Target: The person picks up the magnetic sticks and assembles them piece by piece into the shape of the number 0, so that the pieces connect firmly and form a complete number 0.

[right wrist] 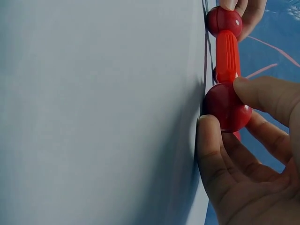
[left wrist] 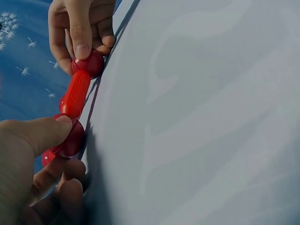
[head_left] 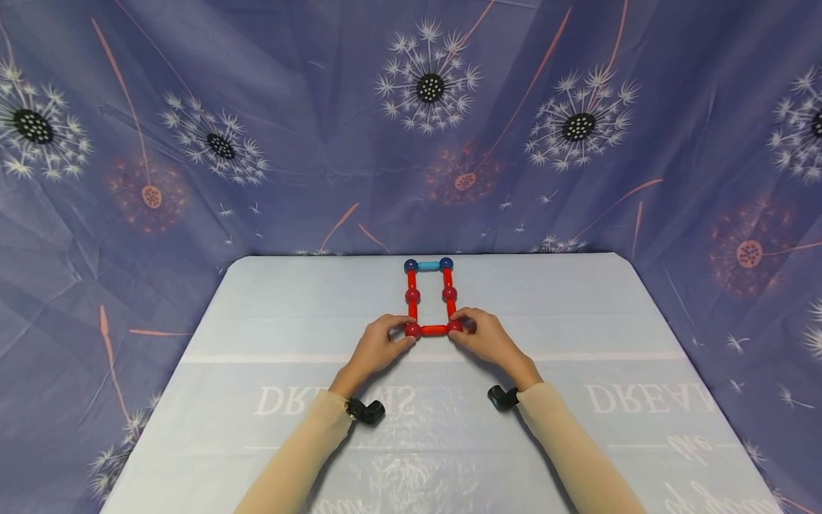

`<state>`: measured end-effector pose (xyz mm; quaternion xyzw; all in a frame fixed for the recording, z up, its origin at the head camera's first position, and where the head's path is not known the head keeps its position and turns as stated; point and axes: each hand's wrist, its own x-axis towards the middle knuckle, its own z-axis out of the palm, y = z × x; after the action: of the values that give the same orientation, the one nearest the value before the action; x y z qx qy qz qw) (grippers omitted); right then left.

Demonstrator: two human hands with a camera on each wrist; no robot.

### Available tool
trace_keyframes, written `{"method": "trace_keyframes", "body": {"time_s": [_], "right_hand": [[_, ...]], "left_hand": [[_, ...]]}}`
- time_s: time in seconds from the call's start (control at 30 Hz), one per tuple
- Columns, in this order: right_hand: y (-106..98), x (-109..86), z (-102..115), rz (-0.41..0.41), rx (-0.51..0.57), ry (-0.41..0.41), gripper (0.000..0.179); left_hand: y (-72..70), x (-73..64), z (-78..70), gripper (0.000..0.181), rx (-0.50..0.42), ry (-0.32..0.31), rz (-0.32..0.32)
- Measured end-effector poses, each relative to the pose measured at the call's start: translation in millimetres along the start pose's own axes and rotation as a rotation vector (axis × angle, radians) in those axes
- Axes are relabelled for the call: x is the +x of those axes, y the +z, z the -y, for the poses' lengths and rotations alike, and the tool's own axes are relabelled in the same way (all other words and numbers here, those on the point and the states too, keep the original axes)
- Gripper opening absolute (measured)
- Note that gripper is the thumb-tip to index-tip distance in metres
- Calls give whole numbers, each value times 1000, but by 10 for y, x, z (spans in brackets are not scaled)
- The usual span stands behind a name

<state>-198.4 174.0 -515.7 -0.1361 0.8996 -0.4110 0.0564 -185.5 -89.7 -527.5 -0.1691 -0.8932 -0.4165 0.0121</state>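
A long rectangular frame of balls and rods lies on the table in the head view. Its near side is a red rod (head_left: 434, 330) between two red balls. My left hand (head_left: 379, 346) pinches the near left red ball (left wrist: 71, 140) between thumb and fingers. The near right red ball (right wrist: 228, 108) is pinched by my right hand (head_left: 488, 339). Red rods and a mid-side red ball (head_left: 412, 295) form the left side, and another red ball (head_left: 449, 293) sits midway along the right. A light blue rod (head_left: 428, 265) joins two dark blue balls (head_left: 411, 265) at the far end.
The white table cover (head_left: 289, 307) carries faint printed lettering. Behind the table's far edge hangs a blue-purple cloth (head_left: 321, 143) with dandelion prints, and it continues down both sides. A small black camera sits on each wrist, such as the left wrist camera (head_left: 366, 412).
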Motion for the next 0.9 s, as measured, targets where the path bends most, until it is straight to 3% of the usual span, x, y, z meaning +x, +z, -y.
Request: {"method": "trace_keyframes", "body": {"time_s": [0.3,0.9], "right_hand": [[21,77,-17,-22,2,-21,29],[53,116,17,-21,14,-1,32]], "left_hand": [[16,50,50,38,-10,-26,-25],[22,26,134,41,-166,-131,-5]]}}
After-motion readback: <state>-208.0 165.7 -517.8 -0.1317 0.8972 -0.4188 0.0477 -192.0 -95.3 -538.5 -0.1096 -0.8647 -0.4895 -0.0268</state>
